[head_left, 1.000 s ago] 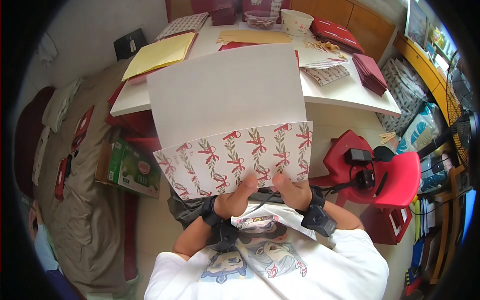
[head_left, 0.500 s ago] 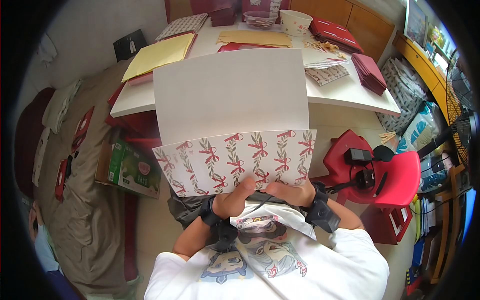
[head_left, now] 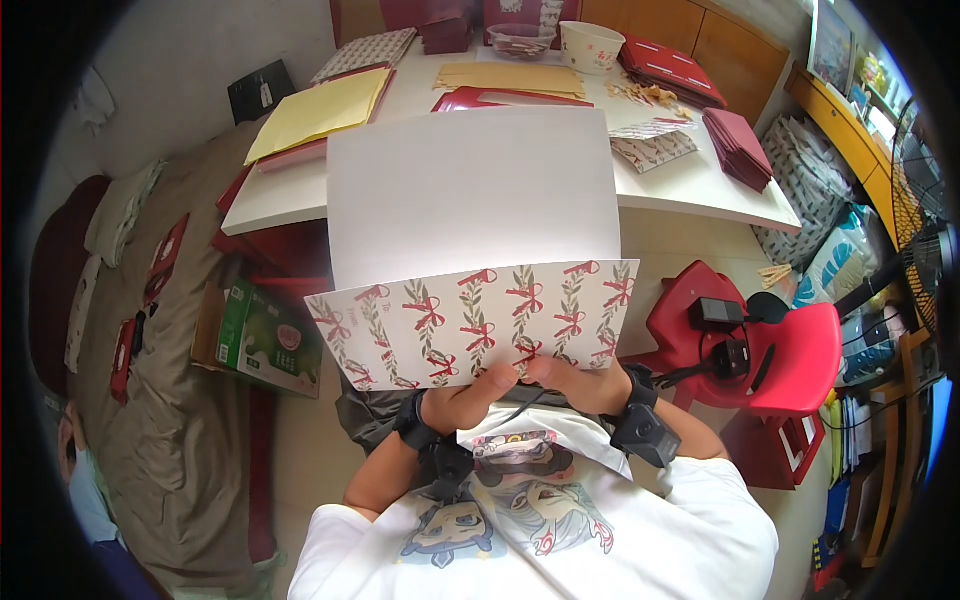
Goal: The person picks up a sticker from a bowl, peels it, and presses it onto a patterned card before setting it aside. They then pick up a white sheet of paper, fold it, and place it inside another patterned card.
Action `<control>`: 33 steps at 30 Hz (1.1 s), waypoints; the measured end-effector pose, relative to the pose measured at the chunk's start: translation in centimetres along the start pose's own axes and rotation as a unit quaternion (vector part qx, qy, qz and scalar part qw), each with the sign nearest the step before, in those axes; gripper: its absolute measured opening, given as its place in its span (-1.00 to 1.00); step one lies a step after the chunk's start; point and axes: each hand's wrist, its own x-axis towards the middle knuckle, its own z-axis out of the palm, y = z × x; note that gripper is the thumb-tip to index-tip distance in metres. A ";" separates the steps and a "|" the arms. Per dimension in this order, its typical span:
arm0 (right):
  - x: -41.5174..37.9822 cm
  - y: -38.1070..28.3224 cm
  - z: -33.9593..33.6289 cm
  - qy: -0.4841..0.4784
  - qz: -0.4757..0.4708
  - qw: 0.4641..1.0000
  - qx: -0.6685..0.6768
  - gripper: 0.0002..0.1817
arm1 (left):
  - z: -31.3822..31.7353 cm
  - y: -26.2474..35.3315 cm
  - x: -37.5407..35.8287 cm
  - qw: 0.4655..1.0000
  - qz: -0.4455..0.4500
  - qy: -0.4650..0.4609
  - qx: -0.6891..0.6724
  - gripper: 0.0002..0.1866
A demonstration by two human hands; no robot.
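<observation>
Both hands hold a folded patterned card sheet (head_left: 470, 325) in front of my body, above my lap. Green leafy sprigs and red bows run in rows over its near panel, with small print towards the left. A plain white panel (head_left: 470, 190) rises behind it and covers part of the table's front edge. My left hand (head_left: 470, 398) grips the lower edge near the middle, thumb on the printed face. Close beside it, my right hand (head_left: 580, 385) is closed on the same edge, its thumb also on the front. The fingers of both hands are hidden behind the card.
On the white table (head_left: 270, 200) lie yellow sheets (head_left: 320, 112), a folded patterned piece (head_left: 655, 148), dark red folders (head_left: 738, 148) and a paper bowl (head_left: 590, 47). A red stool (head_left: 800, 350) carrying black devices stands right; a green carton (head_left: 270, 340) is left.
The white back panel has dipped slightly and shifted right, showing more red on the table behind. The patterned panel has moved a little, and both hands keep their grip.
</observation>
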 end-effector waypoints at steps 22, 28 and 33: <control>-0.5 0.2 -0.5 -0.003 0.024 0.999 0.048 -0.67 | -0.8 -1.7 -1.3 0.998 -0.059 0.009 -0.020 -0.25; -0.6 2.1 -1.2 -0.042 0.024 0.998 0.032 -0.66 | -0.5 -0.6 -1.1 0.995 -0.094 -0.022 -0.007 -0.37; -0.7 2.6 -1.2 -0.051 0.018 0.998 0.031 -0.66 | 0.5 0.4 -0.5 0.994 -0.104 0.003 0.018 -0.46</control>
